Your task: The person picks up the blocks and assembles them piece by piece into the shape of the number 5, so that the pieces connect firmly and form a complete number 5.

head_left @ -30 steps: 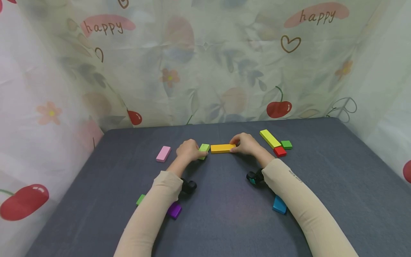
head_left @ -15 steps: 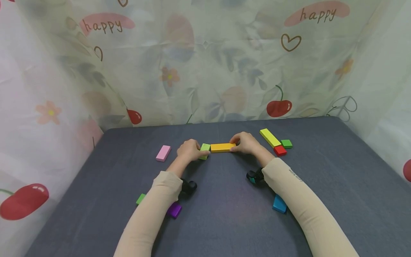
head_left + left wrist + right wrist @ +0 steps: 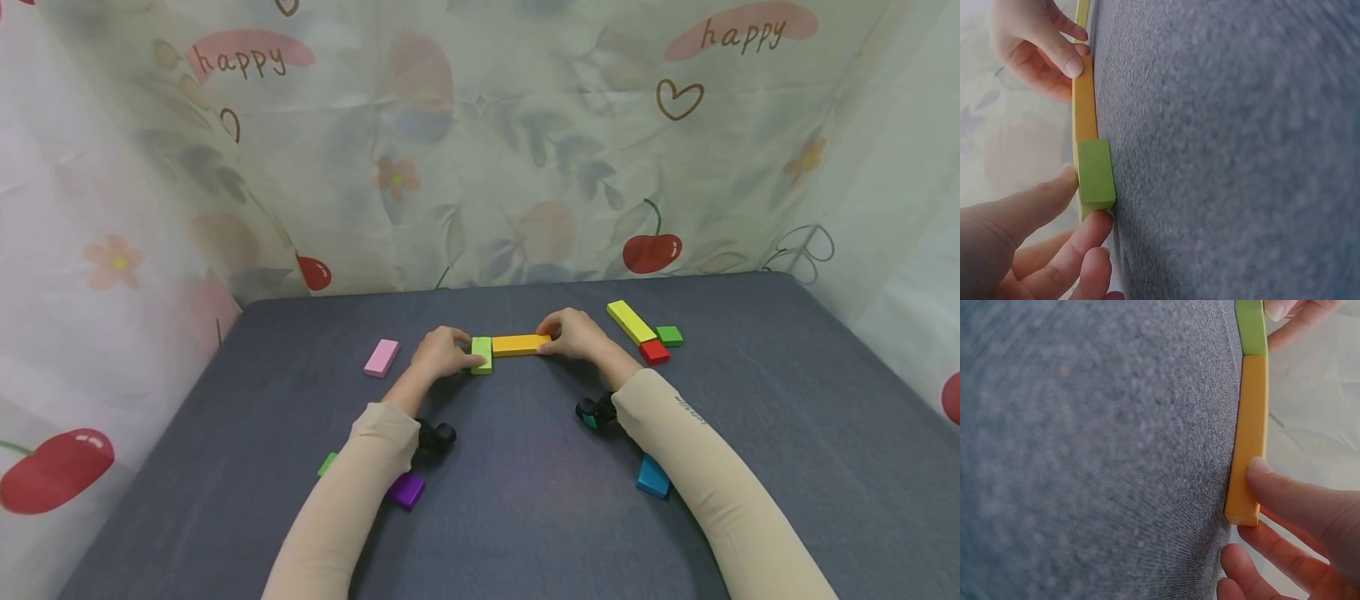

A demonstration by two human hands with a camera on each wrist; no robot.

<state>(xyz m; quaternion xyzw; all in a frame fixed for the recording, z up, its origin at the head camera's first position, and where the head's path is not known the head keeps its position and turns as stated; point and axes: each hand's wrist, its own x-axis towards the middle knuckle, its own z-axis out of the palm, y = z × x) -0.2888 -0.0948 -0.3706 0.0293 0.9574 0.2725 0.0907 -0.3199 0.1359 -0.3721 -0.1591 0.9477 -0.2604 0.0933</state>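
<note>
In the head view, my left hand (image 3: 441, 353) is at a light green block (image 3: 482, 356), with the thumb on it and a finger at its left side. My right hand (image 3: 576, 335) holds the right end of a longer orange block (image 3: 517, 345) between thumb and fingers. The green block stands crosswise against the orange block's left end, roughly at right angles. From the left wrist view, the left fingertips (image 3: 1099, 224) touch the green block's near end. In the right wrist view, the right thumb (image 3: 1260, 469) lies on the orange block.
A pink block (image 3: 382, 358) lies to the left. Yellow (image 3: 631, 322), red (image 3: 654, 352) and green (image 3: 670, 337) blocks touch at the right. Partly under the forearms are a purple block (image 3: 407, 491), another green block (image 3: 327, 463) and a blue block (image 3: 653, 477). A patterned cloth hangs behind the dark table.
The light green block has turned from slanted to square and now meets the orange block's left end. My left hand has shifted slightly left relative to it. My right hand has stayed put.
</note>
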